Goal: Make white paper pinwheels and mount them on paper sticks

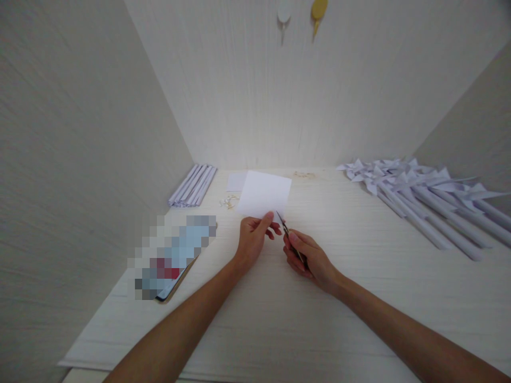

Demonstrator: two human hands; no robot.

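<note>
Left hand [252, 238] pinches paper [265, 194] at near edge, above surface [359, 298]. Right hand [309, 258] clamped on scissors [288, 237], tips at that edge. Paper likely light, floppy, tearable: hold close beside cut.

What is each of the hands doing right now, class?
Left hand: closed on the lower edge of the white paper square.
Right hand: closed around small scissors, blades at the paper's edge.
</note>
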